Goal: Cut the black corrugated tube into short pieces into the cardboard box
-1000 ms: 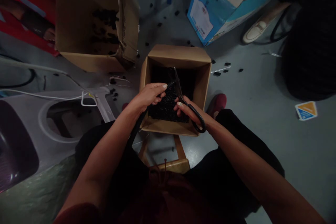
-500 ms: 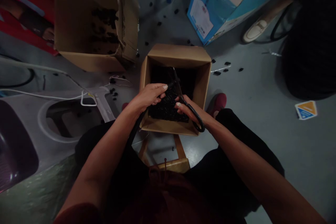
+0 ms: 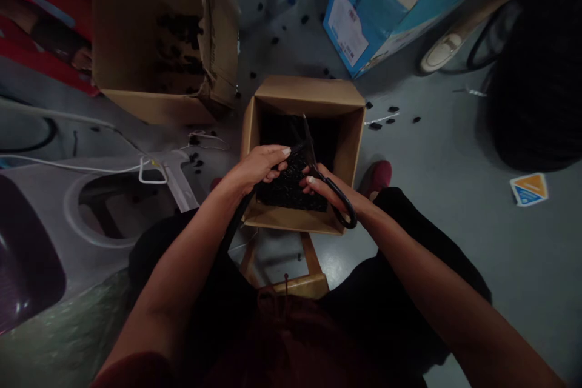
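My left hand point(image 3: 266, 165) pinches a black strip point(image 3: 236, 218) that runs down from under the palm toward my lap. Its far end sticks out past my thumb, at the scissor blades. In my right hand point(image 3: 325, 185) is a pair of black-handled scissors point(image 3: 310, 148), with the blades pointing away from me. Both hands are over a cardboard box point(image 3: 309, 92) holding a heap of small black pieces point(image 3: 295, 188). Whether the strip lies between the blades is hard to make out in the dark.
A larger cardboard box point(image 3: 150, 103) with black pieces inside stands at upper left, near another person's hand point(image 3: 82, 59). A blue carton point(image 3: 345, 27) is at upper right, a grey plastic stool point(image 3: 177, 176) at left. Black bits point(image 3: 393, 109) are scattered on the floor. A black bundle point(image 3: 536, 103) lies at right.
The scissors have shifted slightly, and the blades are at a different angle. My left hand keeps its hold on the strip in nearly the same place.
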Demonstrator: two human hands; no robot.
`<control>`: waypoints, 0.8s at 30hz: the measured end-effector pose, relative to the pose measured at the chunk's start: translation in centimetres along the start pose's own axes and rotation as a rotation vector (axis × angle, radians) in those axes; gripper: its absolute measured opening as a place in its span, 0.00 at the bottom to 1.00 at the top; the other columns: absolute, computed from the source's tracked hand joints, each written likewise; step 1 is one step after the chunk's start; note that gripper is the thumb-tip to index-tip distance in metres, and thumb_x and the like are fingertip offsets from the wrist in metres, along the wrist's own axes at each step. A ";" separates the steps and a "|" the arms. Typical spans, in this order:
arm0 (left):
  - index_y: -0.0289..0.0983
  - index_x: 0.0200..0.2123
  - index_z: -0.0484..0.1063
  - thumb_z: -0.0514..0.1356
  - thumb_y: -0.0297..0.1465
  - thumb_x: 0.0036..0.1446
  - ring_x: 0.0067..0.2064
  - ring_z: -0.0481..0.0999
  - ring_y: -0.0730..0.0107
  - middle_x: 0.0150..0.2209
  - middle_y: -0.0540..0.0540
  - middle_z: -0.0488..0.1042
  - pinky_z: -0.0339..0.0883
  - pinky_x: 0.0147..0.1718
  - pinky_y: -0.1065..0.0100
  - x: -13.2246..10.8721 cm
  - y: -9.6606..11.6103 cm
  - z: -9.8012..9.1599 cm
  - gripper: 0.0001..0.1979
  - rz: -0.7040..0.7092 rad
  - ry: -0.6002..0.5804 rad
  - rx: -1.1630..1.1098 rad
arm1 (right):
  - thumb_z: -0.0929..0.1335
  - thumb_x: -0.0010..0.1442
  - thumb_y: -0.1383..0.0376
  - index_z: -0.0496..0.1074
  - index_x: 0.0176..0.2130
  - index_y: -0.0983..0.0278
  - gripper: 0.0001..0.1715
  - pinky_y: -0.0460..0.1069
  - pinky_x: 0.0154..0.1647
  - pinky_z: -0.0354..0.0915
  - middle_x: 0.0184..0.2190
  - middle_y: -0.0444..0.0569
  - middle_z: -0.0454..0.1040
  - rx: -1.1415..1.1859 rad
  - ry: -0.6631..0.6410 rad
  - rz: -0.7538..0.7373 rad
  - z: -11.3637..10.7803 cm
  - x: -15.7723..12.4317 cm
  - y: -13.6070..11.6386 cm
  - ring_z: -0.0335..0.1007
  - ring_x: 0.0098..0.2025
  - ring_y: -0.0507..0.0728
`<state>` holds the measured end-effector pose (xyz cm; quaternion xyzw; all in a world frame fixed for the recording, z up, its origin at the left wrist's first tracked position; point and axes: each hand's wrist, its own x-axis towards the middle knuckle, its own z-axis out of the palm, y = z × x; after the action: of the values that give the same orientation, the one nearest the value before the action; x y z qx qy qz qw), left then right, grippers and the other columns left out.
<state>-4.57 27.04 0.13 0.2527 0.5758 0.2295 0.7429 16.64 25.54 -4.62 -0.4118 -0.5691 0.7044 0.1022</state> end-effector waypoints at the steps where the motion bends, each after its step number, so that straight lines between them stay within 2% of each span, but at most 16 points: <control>1: 0.33 0.32 0.68 0.58 0.34 0.57 0.16 0.53 0.87 0.22 0.54 0.59 0.41 0.14 0.79 0.0 0.0 0.0 0.09 0.001 0.000 0.014 | 0.61 0.61 0.45 0.60 0.48 0.63 0.27 0.53 0.43 0.66 0.42 0.51 0.69 -0.024 0.005 0.007 0.0 0.0 0.0 0.69 0.40 0.55; 5: 0.33 0.32 0.67 0.57 0.33 0.58 0.16 0.52 0.87 0.22 0.54 0.59 0.41 0.14 0.79 0.0 0.0 0.0 0.09 -0.015 0.022 0.061 | 0.61 0.62 0.47 0.61 0.48 0.62 0.25 0.53 0.42 0.65 0.42 0.51 0.70 -0.151 0.064 0.081 0.0 -0.1 -0.4 0.69 0.40 0.56; 13: 0.33 0.30 0.67 0.57 0.33 0.59 0.16 0.53 0.88 0.22 0.55 0.60 0.41 0.14 0.80 0.3 -0.3 0.1 0.09 -0.029 0.036 0.066 | 0.61 0.59 0.56 0.62 0.42 0.61 0.14 0.50 0.33 0.61 0.30 0.45 0.69 -0.262 0.170 0.172 0.7 -0.2 -1.9 0.66 0.30 0.54; 19: 0.33 0.33 0.68 0.55 0.32 0.61 0.15 0.54 0.87 0.21 0.54 0.60 0.42 0.13 0.80 1.5 -2.0 0.5 0.08 -0.108 0.087 0.024 | 0.61 0.58 0.58 0.62 0.37 0.61 0.10 0.48 0.30 0.58 0.24 0.42 0.66 -0.277 0.168 0.225 0.9 0.1 -0.6 0.63 0.27 0.53; 24: 0.32 0.35 0.69 0.53 0.31 0.62 0.14 0.54 0.87 0.21 0.54 0.60 0.42 0.12 0.80 2.0 -2.9 0.7 0.09 -0.153 0.104 -0.002 | 0.61 0.57 0.60 0.61 0.37 0.60 0.08 0.47 0.29 0.57 0.24 0.42 0.66 -0.307 0.128 0.259 0.7 0.6 0.4 0.62 0.26 0.53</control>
<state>-3.26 25.98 -3.10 0.1952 0.6311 0.1856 0.7275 15.92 25.25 -5.20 -0.5361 -0.6042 0.5893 -0.0173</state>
